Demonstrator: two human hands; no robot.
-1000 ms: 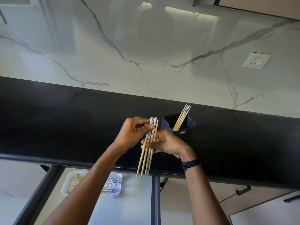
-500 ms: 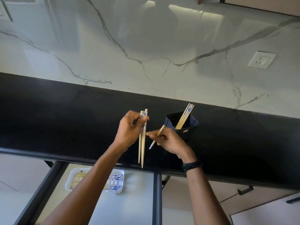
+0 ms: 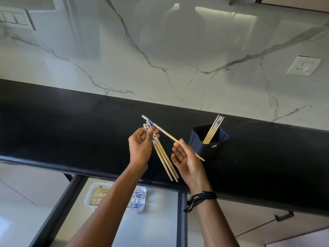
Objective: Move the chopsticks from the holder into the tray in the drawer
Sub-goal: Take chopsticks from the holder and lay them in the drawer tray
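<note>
White tray (image 3: 96, 184) sits in the open drawer (image 3: 156, 220) below the counter, already holding chopsticks. Left hand (image 3: 140, 148): fingers curled tight round the patterned ends of a three-chopstick bundle (image 3: 164, 158), tips pointing down. Right hand (image 3: 185, 157): thumb and forefinger pinch a single chopstick (image 3: 167, 135) at mid-shaft, other fingers loosely apart. Black holder (image 3: 208, 148) on the counter contains several more chopsticks (image 3: 213, 129). The sticks look light, rigid and smooth; they are likely to slide apart, so grip near the thicker patterned ends.
</note>
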